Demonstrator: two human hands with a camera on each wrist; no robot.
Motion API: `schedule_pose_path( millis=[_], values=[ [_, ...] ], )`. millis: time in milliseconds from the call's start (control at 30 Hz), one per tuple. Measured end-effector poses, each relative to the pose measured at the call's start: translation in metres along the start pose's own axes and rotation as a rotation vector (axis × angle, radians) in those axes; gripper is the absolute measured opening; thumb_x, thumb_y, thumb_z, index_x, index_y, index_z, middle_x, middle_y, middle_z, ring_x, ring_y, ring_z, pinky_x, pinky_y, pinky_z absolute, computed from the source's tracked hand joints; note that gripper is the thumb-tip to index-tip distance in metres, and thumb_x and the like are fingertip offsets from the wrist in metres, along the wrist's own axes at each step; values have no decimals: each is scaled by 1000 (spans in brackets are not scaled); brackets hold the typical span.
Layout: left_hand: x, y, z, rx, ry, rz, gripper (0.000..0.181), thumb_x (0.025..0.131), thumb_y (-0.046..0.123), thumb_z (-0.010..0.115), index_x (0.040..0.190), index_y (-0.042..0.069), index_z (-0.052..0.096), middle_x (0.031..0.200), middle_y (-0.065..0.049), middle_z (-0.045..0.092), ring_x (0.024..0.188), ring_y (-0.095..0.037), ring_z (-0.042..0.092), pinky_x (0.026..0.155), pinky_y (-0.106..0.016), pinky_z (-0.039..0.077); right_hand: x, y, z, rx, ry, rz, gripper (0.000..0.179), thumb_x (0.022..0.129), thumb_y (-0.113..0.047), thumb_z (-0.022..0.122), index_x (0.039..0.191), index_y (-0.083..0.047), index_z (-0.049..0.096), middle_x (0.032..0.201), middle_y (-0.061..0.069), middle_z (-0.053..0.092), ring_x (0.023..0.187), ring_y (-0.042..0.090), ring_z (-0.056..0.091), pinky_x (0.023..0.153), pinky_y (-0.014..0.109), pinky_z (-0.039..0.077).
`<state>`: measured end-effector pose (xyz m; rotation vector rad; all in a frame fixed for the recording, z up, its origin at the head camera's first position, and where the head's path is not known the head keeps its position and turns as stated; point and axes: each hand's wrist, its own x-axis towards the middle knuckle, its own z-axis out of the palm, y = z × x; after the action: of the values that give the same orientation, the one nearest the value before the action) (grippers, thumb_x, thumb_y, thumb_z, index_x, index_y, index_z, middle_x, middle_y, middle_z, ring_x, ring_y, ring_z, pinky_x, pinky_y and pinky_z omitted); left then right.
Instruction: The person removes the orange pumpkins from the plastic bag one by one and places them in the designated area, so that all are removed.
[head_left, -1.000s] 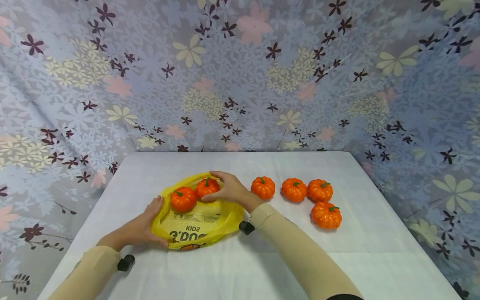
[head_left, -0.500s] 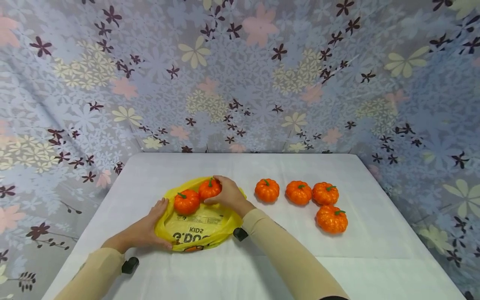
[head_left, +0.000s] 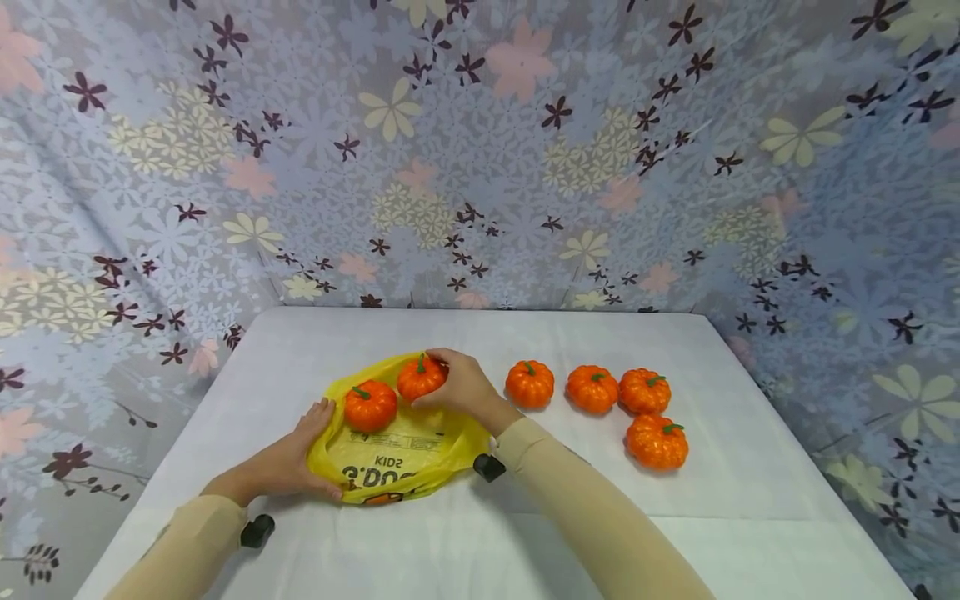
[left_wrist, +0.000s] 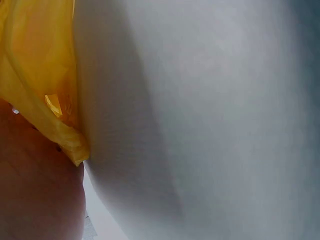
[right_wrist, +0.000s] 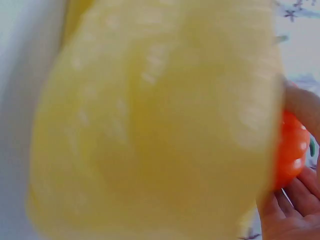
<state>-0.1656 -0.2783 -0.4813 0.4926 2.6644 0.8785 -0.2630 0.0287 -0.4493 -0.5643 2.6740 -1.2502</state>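
A yellow plastic bag lies on the table with its mouth spread wide and dark lettering showing inside. Within its mouth sit two small orange toy pumpkins with green stems. My right hand grips the rear pumpkin from its right side, thumb in front and fingers behind. The second pumpkin rests just left of it, untouched. My left hand rests spread against the bag's left rim, thumb toward the front. In the right wrist view, the bag's side hides most of the held pumpkin.
Right of the bag, several more orange pumpkins stand on the white-covered table: one alone, a pair behind, and another nearer the front. A floral cloth hangs behind the table and along its sides.
The right hand and its pumpkin have shifted slightly toward the back of the bag. The left hand stays at the rim. The head view has moved a little.
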Motion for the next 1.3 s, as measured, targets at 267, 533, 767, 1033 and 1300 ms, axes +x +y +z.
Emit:
schedule_pose_path(
  millis=[267,533,767,1033,1300],
  values=[
    [1,-1,1,6,-9,-24,142,64,55,91,160,0,2,165,-26,-6,150,-47,-4,116,-66,6,-15,-8,-35,65,47,-34,87,69,-29,95,144,-11,55,142,5,57,127,27,57,102,38,49],
    [1,-3,11,-3,-22,-27,143,64,55,91,160,0,1,164,-26,-6,149,-47,-4,116,-66,5,-48,5,-69,91,46,3,83,68,-25,96,142,-13,58,140,5,58,129,30,56,100,43,51],
    [-2,0,5,9,-19,-40,140,66,55,90,160,1,2,165,-26,-5,149,-48,-3,116,-66,6,-81,33,-98,36,85,7,80,68,-27,96,138,-12,60,139,8,59,127,32,56,101,45,50],
    [1,0,0,-4,-14,-54,139,67,54,90,160,0,3,165,-26,-6,149,-48,-4,115,-67,5,-117,58,-126,-20,90,31,82,67,-29,96,138,-8,60,137,12,60,125,32,56,103,49,48],
    [1,1,2,-1,-15,-53,140,66,55,90,161,2,2,165,-26,-6,149,-48,-3,115,-67,5,-163,88,-144,-34,112,98,84,70,-25,95,140,1,55,141,22,54,124,45,56,100,54,48]
  ],
)
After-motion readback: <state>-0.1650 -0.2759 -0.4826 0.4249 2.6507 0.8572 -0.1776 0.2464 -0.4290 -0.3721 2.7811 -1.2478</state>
